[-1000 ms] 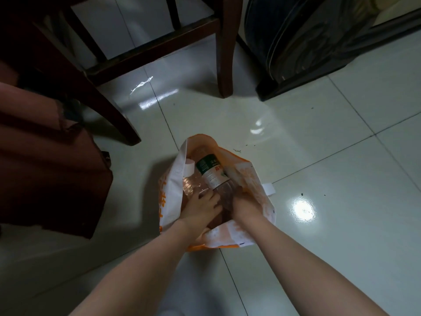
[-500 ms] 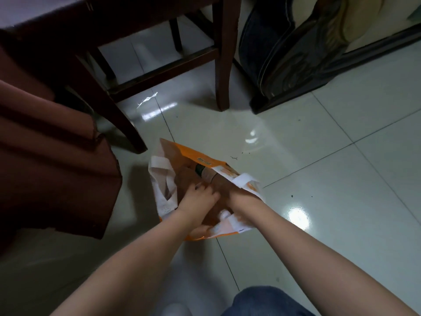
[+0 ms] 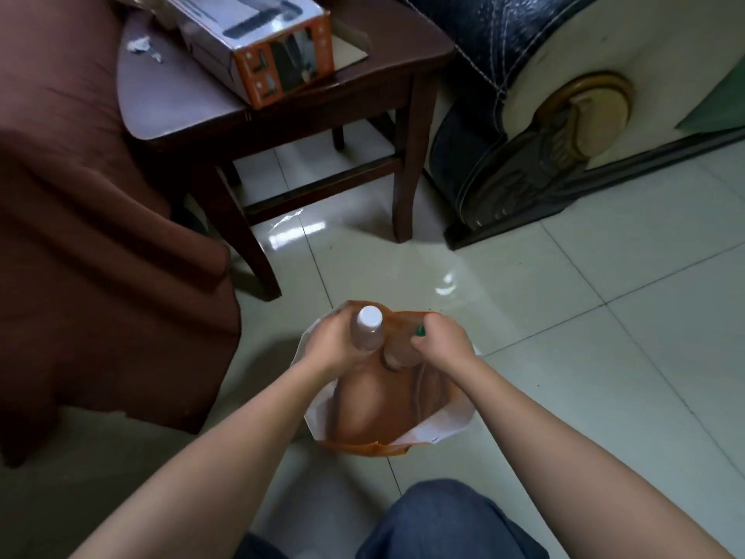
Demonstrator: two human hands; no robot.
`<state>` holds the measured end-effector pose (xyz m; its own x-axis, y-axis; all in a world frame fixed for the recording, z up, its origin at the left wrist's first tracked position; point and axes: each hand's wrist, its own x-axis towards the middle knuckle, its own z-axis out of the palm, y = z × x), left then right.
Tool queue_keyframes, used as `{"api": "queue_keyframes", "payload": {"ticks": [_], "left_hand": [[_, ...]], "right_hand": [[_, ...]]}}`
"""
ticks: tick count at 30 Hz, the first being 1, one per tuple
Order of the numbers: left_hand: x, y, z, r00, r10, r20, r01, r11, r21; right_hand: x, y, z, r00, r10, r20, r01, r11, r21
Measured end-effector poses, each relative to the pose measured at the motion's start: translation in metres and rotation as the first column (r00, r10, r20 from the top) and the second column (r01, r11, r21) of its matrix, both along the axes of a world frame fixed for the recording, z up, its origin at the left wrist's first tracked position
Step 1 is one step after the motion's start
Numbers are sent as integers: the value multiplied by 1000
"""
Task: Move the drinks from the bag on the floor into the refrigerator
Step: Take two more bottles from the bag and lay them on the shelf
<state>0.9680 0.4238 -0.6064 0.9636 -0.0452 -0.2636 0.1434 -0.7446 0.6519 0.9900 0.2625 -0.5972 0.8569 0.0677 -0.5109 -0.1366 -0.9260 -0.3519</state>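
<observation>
An orange and white bag (image 3: pixel 447 427) stands open on the tiled floor in front of me. My left hand (image 3: pixel 330 349) grips a bottle with a white cap (image 3: pixel 369 330), upright and raised above the bag's mouth. My right hand (image 3: pixel 441 342) is closed around a second bottle with a green cap (image 3: pixel 397 355), also lifted over the bag's far edge. Both bottles hold a brownish drink. The lower parts of the bottles are hidden by my fingers. No refrigerator is in view.
A dark wooden side table (image 3: pixel 282 98) with an orange and white box (image 3: pixel 258 42) stands beyond the bag. A brown cloth-covered seat (image 3: pixel 80 236) is at the left, a dark sofa arm (image 3: pixel 544 115) at the right. My knee (image 3: pixel 443 522) is below.
Both hands have come up out of the bag, each with a bottle now upright above its mouth. The view has risen and tilted up, showing the table top.
</observation>
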Motion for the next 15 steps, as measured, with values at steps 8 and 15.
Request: {"api": "queue_keyframes", "payload": {"ticks": [8, 15], "left_hand": [[-10, 2, 64, 990, 98, -98, -102, 994, -34], [-29, 14, 160, 918, 325, -226, -370, 909, -194]], "right_hand": [[-22, -3, 61, 996, -37, 84, 36, 999, 3], [-40, -10, 180, 988, -30, 152, 32, 999, -11]]}}
